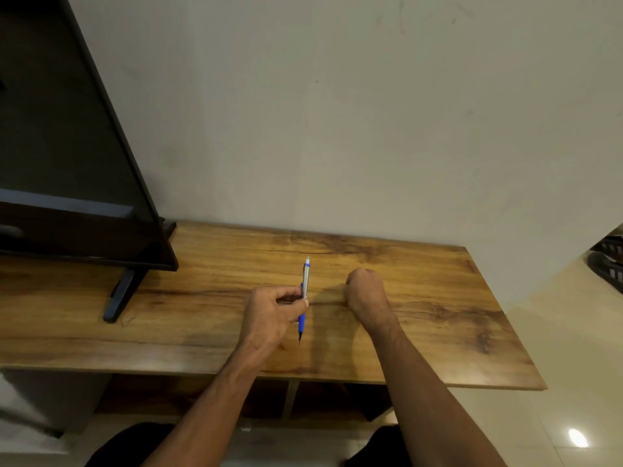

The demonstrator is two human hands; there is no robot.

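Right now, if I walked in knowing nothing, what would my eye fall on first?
A blue and silver pen draws the eye first. The left hand pinches it over the middle of the wooden table, its dark tip toward the near edge. Just to its right, the right hand is curled in a fist with nothing seen in it. A big dark television stands at the table's left end.

Wood-grain tabletop [421, 332] butts against the wall [337, 129], open compartments [323, 399] underneath. Black TV [67, 163] stands on its left end, stand foot [121, 294] flat on the wood. Right grip [365, 291], fisted, rests mid-surface.
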